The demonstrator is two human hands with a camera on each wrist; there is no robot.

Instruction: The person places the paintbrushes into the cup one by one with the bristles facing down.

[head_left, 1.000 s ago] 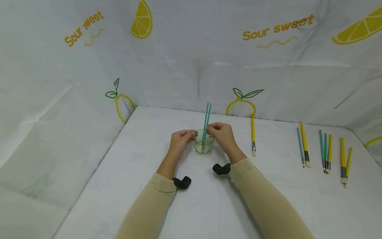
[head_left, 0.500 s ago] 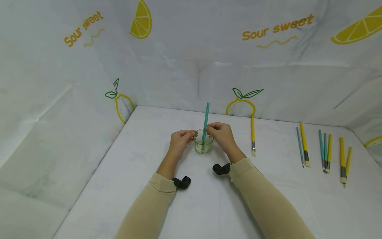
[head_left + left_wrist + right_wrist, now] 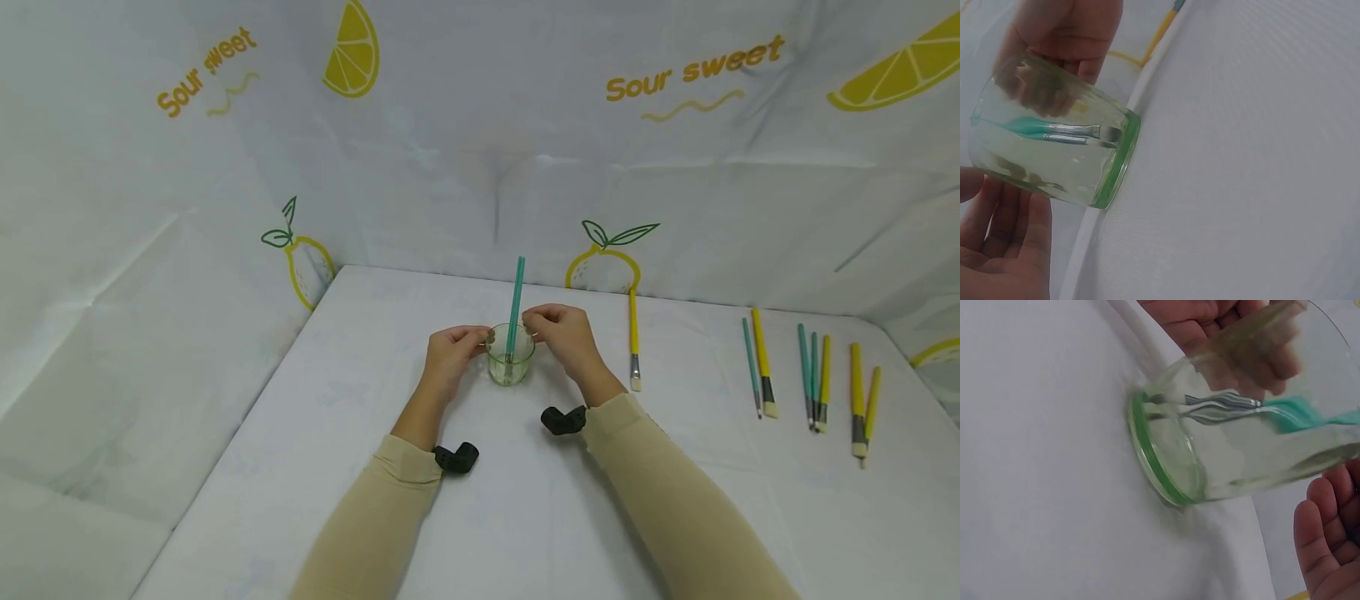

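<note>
A clear, green-tinted glass [image 3: 511, 371] stands upright on the white table in the head view. Two teal-handled paintbrushes [image 3: 515, 308] lean inside it, bristles down, their handles rising close together above the rim. My left hand [image 3: 453, 357] holds the glass at its left rim between thumb and fingers. At the right rim is my right hand [image 3: 564, 333], its fingers loosely bent and off the brush handles. The right wrist view shows the curled fingers [image 3: 1319, 534] beside the glass wall with nothing in them; whether the fingertips touch the rim is unclear.
A yellow paintbrush [image 3: 634, 337] lies right of my right hand. Farther right lie a teal and yellow pair [image 3: 761, 358], a group of teal and yellow brushes [image 3: 824, 379], and two yellow brushes [image 3: 857, 396]. A lemon-printed white cloth [image 3: 450, 167] hangs behind the table.
The two brush handles, apart at first, have come together and lean side by side. My right hand has let go of them and shifted slightly right. My left hand stays at the glass.
</note>
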